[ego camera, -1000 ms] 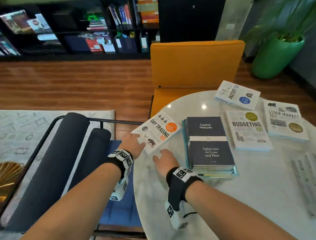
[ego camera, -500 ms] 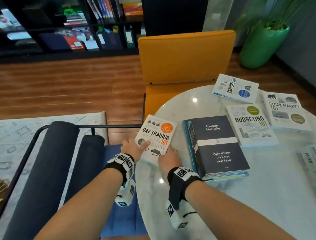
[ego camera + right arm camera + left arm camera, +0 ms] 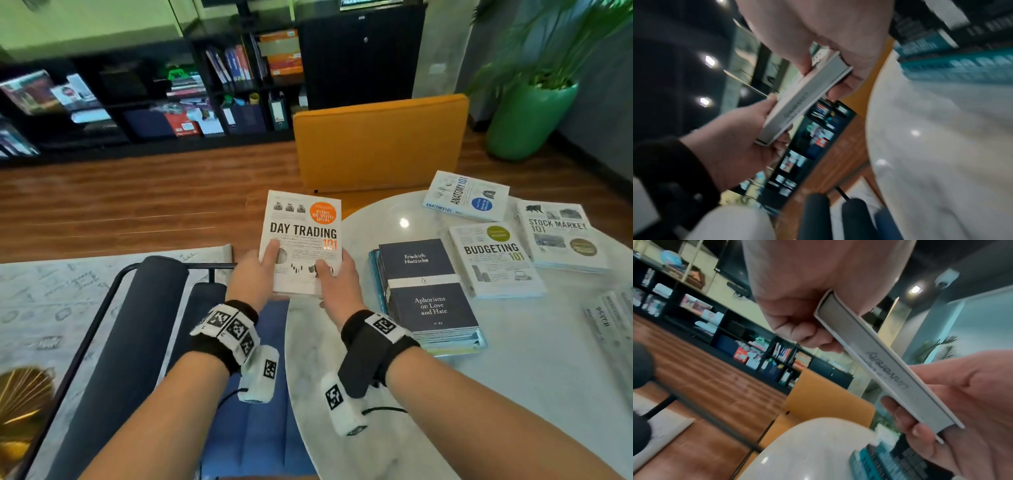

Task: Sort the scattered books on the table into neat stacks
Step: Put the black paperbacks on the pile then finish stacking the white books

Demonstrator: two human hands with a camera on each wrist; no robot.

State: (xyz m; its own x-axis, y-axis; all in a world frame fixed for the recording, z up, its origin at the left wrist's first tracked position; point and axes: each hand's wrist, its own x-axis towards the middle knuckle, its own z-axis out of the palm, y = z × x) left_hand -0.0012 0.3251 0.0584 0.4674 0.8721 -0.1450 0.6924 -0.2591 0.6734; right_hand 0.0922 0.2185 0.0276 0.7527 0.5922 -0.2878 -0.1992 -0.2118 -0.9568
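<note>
**Day Trading 101 lifted at the desk's left edge, ready for a pile**

Both hands hold the Day Trading 101 book by its near end, cover up and tilted toward the person, clear of the round white desk and hanging over its left rim. The left hand pinches the near left corner, thumb on the cover and fingers curled beneath; the right hand pinches the near right corner the same way. The wrist views confirm this: the page block sits clamped between thumb and fingers on each side. A grip at both corners keeps the book level and square, which probably serves to line it up before it is set down on a pile.

To the right lies a stack with a dark Nietzsche volume on top and teal covers showing below it. Further right lies Budgeting 101, with Anatomy 101 at the far side and Stock Market 101 beyond, partly overlapping their neighbours and lying at differing angles. Another white book lies at the right edge, blurred.

An orange chair stands at the far side, a dark-cushioned chair near left. Nothing lies between the held book and the "101" titles except the dark stack, which the book would have to pass over.
</note>
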